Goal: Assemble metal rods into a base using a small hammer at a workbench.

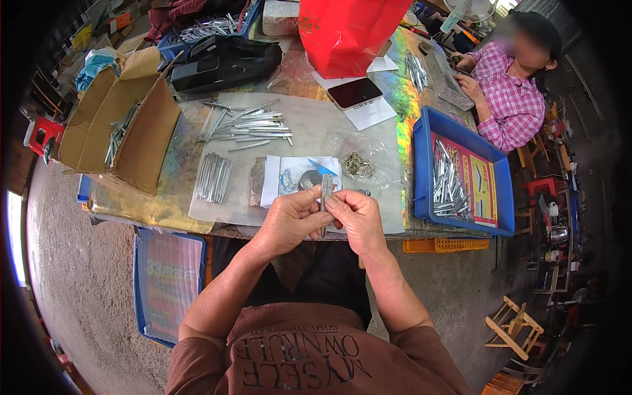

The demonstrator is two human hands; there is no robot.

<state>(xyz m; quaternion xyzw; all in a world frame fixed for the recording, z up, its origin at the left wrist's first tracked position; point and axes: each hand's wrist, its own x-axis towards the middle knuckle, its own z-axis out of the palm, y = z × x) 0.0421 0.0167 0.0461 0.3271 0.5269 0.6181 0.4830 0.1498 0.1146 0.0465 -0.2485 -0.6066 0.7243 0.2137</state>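
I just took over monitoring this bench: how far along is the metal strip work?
Done, seemingly: a blue tray holding a heap of metal pieces. In hand: left hand and right hand pinch a pair of metal strips together. Left: loose strips and a bundle on the table, more in the cardboard box.

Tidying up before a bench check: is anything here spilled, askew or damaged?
Mostly orderly. The cardboard box at the table's left lies tipped open with torn flaps, metal strips sliding out. The loose strip pile mid-table is scattered crosswise. Both hands hold one metal piece.
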